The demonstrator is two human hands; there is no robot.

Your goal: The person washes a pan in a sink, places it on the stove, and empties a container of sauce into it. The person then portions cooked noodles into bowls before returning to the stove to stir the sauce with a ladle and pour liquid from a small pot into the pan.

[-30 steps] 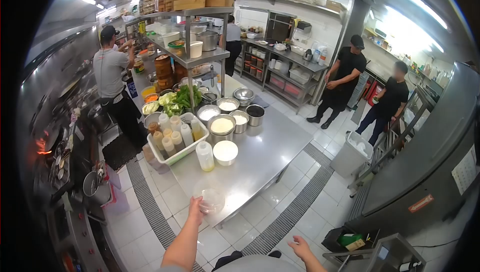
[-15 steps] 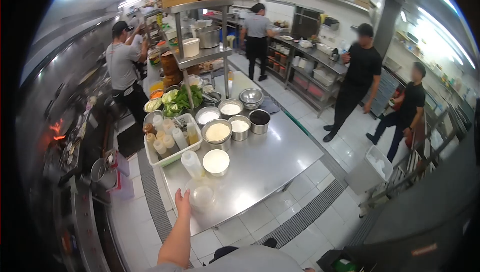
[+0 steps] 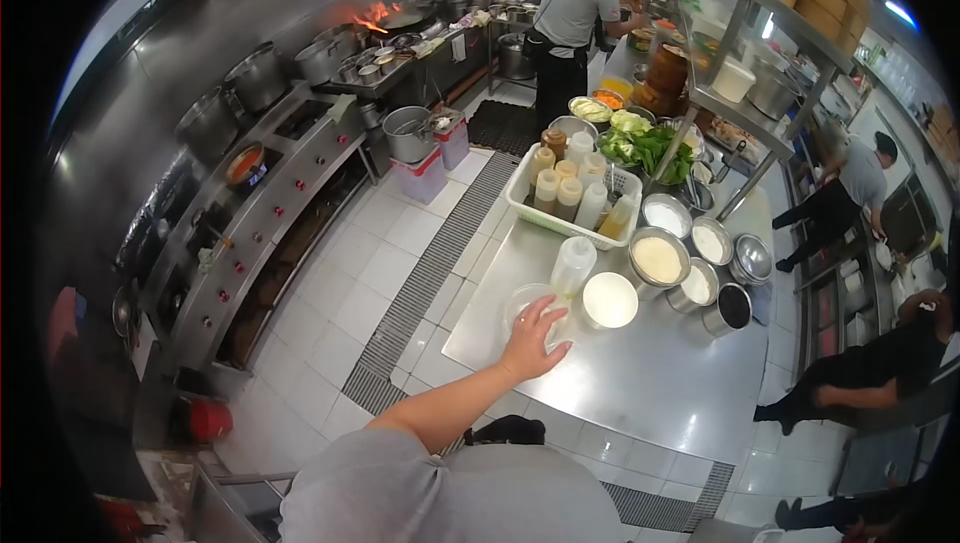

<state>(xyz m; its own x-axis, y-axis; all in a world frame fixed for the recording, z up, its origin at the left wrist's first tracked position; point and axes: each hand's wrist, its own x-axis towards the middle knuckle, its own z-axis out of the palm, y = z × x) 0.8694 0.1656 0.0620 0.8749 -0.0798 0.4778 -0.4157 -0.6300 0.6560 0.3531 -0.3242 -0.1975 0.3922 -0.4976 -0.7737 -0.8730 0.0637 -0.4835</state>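
Observation:
My left hand point(image 3: 535, 343) reaches over the near left part of the steel table point(image 3: 600, 383), its fingers spread and slightly curled. Under and just beyond it is a clear round plastic container point(image 3: 522, 305), partly hidden by the fingers; whether they touch its rim I cannot tell. Just past the container stands a clear squeeze bottle point(image 3: 573, 265). To the right of the hand sits a bowl of white contents point(image 3: 610, 300). My right hand is out of view.
A white basket point(image 3: 520, 193) holds several sauce bottles. Beyond the white bowl are a bowl of pale powder point(image 3: 659, 258), a pot of dark contents point(image 3: 733, 307) and leafy greens point(image 3: 650, 148). Flames point(image 3: 375, 17) rise at the stove left; a co-worker point(image 3: 575, 18) stands nearby.
My view has swung to the left, bringing the stoves into sight. My left hand has moved from beside the clear container to over it.

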